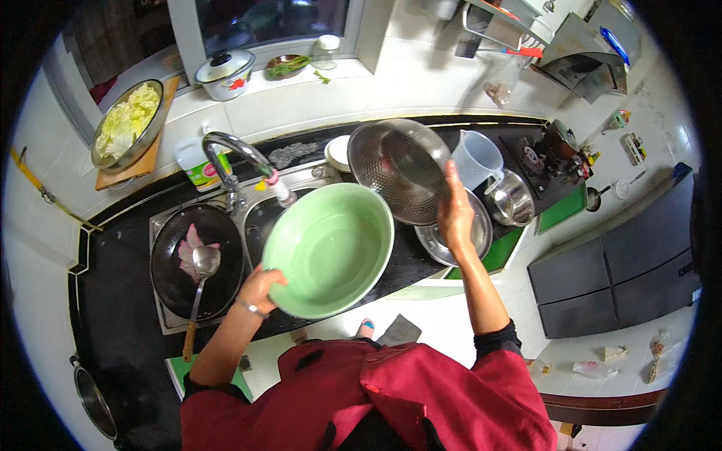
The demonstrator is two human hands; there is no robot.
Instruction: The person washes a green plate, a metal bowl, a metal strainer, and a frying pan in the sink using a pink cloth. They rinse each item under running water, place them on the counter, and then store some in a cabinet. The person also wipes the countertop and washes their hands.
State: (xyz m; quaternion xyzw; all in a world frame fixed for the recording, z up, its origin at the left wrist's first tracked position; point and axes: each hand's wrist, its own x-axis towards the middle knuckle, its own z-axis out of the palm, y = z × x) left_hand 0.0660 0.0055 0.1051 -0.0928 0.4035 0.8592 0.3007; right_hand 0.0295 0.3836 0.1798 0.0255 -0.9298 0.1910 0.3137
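Note:
My left hand (261, 288) grips the near left rim of a light green plastic basin (333, 253), which is tilted and shows its inside. The basin hangs over the front of the counter and hides part of the sink. My right hand (456, 217) holds a perforated stainless-steel colander (375, 166) by its right rim, tipped up behind and to the right of the basin. Left of the basin, a black wok (169, 276) rests over the sink, with a ladle (205, 262) and a pinkish cloth-like or leafy piece (189, 248) in it.
A chrome faucet (240, 144) arches over the sink basin (262, 217). Right of the colander stand a plastic measuring jug (479, 158) and steel bowls (516, 197). A bowl of cabbage (130, 121) sits on a wooden board (135, 166) at left. The stove (527, 155) is far right.

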